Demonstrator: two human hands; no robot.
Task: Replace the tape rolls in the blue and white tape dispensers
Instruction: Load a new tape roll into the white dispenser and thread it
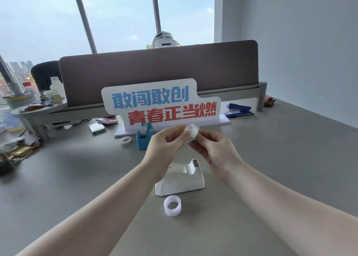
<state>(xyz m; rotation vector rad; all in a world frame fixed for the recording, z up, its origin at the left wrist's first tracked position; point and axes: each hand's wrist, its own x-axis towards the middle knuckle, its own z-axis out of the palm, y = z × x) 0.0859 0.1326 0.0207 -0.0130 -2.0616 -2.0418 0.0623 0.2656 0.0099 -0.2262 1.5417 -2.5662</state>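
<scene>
Now our left hand [166, 141] and right hand [215, 149] pinch a blurry tape roll [191, 132]; they hide part of the white dispenser [180, 180].

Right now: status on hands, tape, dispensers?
Both hands, left and right, gripping one tape roll in mid-air. White dispenser below, spare roll beside it. Blue dispenser behind. Nothing blocking.
</scene>
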